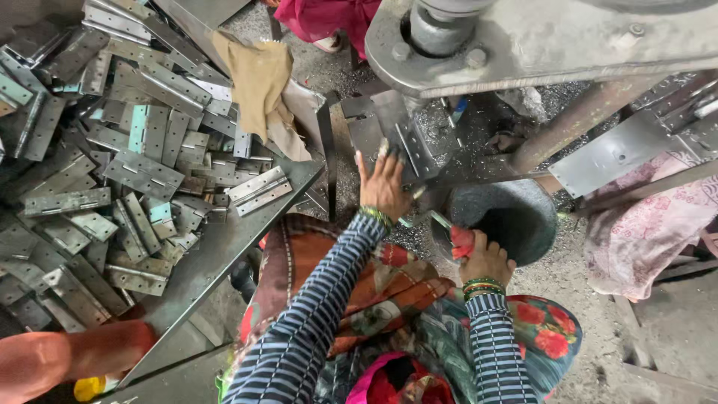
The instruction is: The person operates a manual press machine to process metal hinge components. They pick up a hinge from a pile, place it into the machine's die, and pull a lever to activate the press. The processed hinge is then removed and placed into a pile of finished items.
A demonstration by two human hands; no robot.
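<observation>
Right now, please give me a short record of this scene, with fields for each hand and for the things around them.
left hand: left hand is open, fingers spread, pressing on a metal strip under the press machine
right hand: right hand grips a red cloth at the rim of a dark bowl
left of the hands: pile of grey metal hinges on a steel table, with a tan cloth on it
other people: an orange sleeve at lower left
</observation>
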